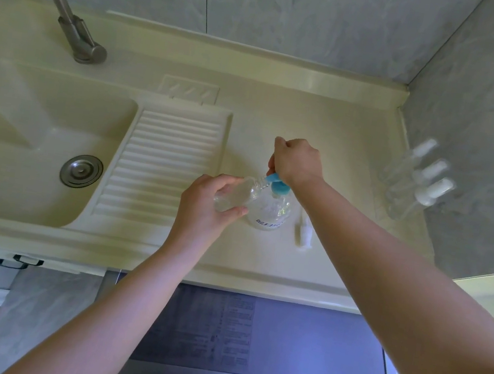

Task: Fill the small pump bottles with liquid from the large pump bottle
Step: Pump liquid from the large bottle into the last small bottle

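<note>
The left hand [204, 204] is wrapping its grip around a small pump bottle [236, 195], fingers curled round the clear body and tilting its open mouth toward the blue pump head [277, 183] of the large pump bottle [269, 211]. The right hand [296, 162] is sitting on top of that pump with its fingers curled over it, apparently pressing down, though the grip underneath is hidden. The large bottle is standing on the table [282, 118], just right of the ribbed drainboard [161, 167] and sink [21, 135]. A loose white pump top [302, 232] is lying beside it, and three more small bottles [415, 178] are waiting near the right wall. Filling seems to be under way; next, the hands likely need to keep mouth and nozzle aligned while pumping, then refit the top.
</note>
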Demonstrator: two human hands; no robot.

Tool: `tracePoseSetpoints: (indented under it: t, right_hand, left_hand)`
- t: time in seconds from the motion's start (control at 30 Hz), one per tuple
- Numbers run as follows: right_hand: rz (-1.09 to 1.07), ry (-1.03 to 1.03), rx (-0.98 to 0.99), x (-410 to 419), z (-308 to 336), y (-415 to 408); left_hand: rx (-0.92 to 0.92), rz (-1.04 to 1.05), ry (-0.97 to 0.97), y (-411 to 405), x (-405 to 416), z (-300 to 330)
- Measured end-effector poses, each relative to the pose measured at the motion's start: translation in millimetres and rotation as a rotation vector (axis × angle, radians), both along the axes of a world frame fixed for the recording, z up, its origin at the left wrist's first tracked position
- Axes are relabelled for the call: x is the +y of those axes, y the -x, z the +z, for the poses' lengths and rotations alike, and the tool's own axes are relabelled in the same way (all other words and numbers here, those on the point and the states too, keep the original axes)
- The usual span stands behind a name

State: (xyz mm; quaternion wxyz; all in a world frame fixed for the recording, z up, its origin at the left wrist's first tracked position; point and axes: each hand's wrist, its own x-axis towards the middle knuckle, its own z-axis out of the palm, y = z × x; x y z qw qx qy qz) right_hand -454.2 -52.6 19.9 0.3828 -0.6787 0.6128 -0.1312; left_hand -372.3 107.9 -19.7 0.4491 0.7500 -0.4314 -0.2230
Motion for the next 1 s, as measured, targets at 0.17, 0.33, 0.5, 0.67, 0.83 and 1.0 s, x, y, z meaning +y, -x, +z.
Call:
tracePoseSetpoints:
  t: [0.17, 0.33, 0.5, 0.67, 0.83, 1.0]
  right_hand:
    - [-0.023, 0.056, 0.006, 6, -7, -2]
    - [-0.063, 0.014, -0.039, 5, 0, -1]
    - [-0.027, -0.006, -0.033, 4, 4, 2]
    - [0.006, 0.053, -0.003, 8, 0, 2]
    - [-0.014, 0.015, -0.018, 6, 3, 2]
    - [0.016, -0.064, -0.027, 3, 8, 4]
  left_hand:
    - [0.013, -0.004, -0.004, 1, -1, 0]
    - [-0.002, -0.011, -0.012, 1, -2, 1]
    - [0.008, -0.013, -0.004, -2, 1, 1]
    - [0.009, -0.018, -0.012, -1, 1, 0]
    - [0.039, -0.029, -0.005, -1, 0, 2]
    - [0.044, -0.027, 0.017, -1, 1, 1]
